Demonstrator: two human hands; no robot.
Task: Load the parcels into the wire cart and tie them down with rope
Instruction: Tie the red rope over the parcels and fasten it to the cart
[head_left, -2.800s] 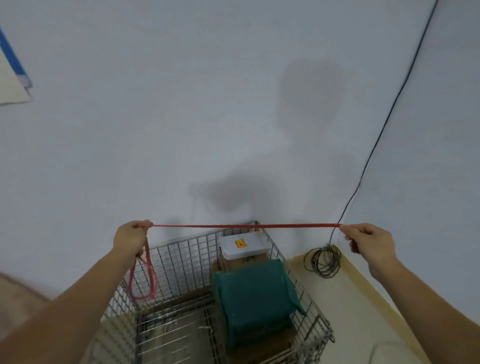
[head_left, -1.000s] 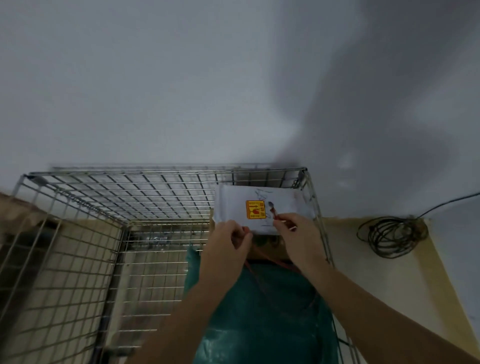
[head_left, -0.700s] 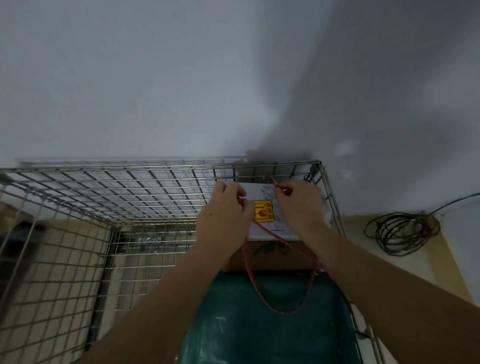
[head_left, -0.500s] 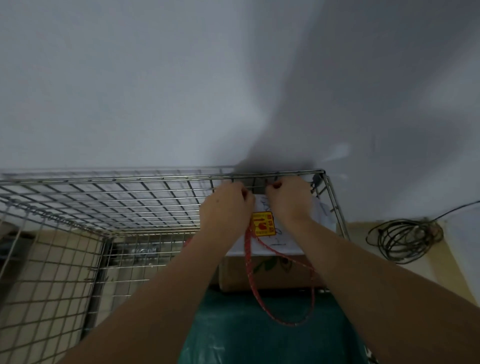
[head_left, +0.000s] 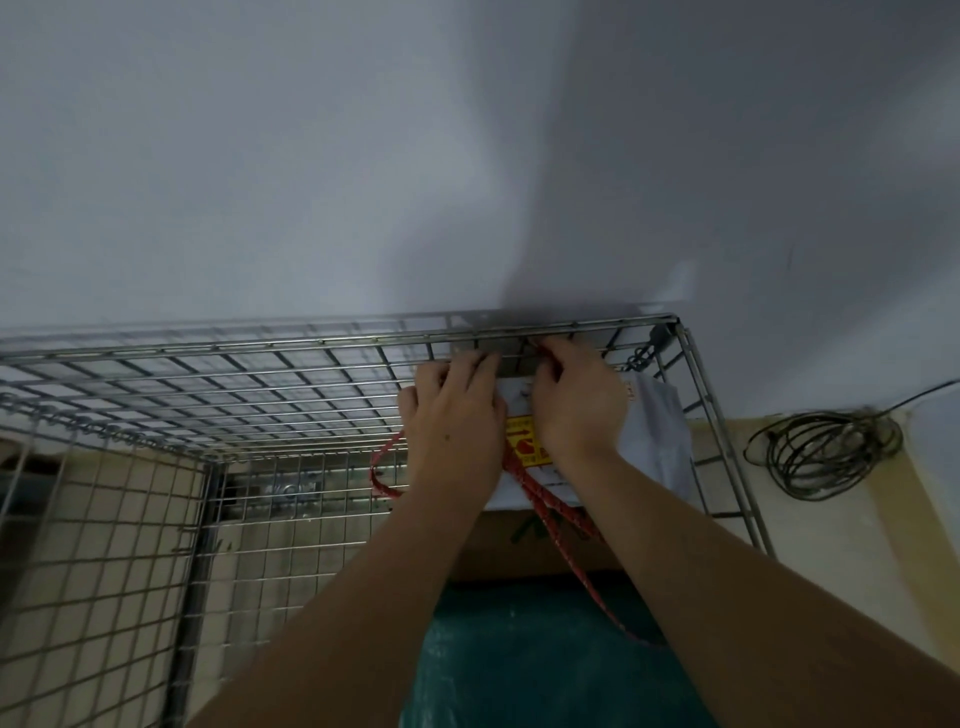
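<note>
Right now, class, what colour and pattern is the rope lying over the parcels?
Red with small pale flecks, a braided look: the rope, seen in the head view.

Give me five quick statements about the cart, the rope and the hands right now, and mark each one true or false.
1. Both hands, the left hand and the right hand, are up at the far top rail of the wire cart. True.
2. The red rope is stretched tight in the air between the hands. False: it hangs slack over the parcels.
3. A white parcel with a yellow sticker lies on a cardboard box. True.
4. The green parcel lies on the floor outside the cart. False: it is inside, nearest the camera.
5. A coiled dark cable lies inside the cart. False: it lies on the floor, right of it.
</note>
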